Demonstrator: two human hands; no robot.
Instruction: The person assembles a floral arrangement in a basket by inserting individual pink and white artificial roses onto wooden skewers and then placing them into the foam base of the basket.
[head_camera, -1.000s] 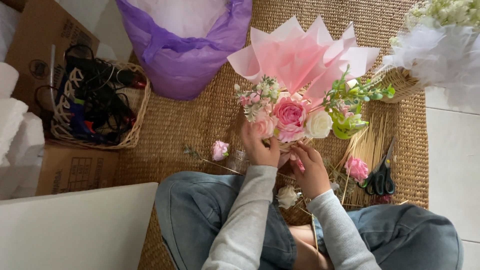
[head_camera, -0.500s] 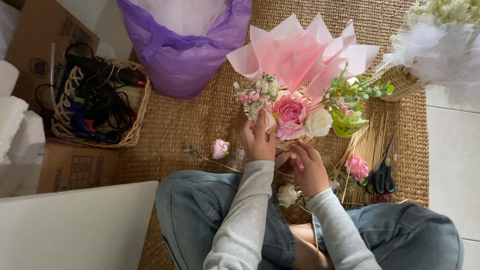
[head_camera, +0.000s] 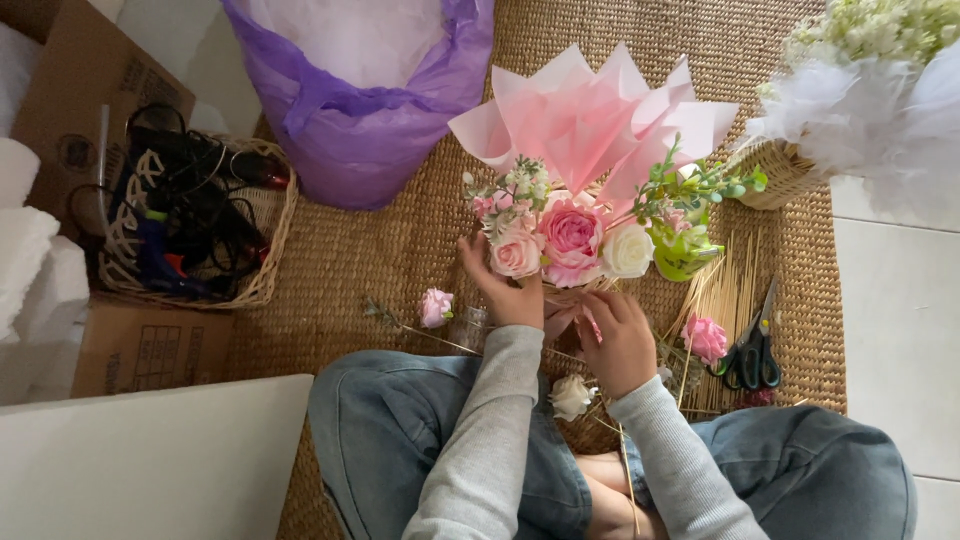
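Pink-paper-wrapped bouquet of pink and cream roses (head_camera: 570, 235) stands upright on the woven straw mat (head_camera: 400, 250) just ahead of the seated person's knees, left hand (head_camera: 505, 285) closed around its base below the blooms, right hand (head_camera: 620, 340) curled at the wrapped stem just beside it, though what its fingers pinch cannot be told. Loose small pink rose (head_camera: 436, 306) lies left of the hands, a white rose (head_camera: 572, 396) near the wrists, another pink bloom (head_camera: 706, 338) beside black-handled scissors (head_camera: 750, 350) and thin wooden sticks (head_camera: 725, 290) on the right. Farther out: purple plastic bag (head_camera: 350, 110) at top, wicker basket of black cables (head_camera: 190, 220) on the left.
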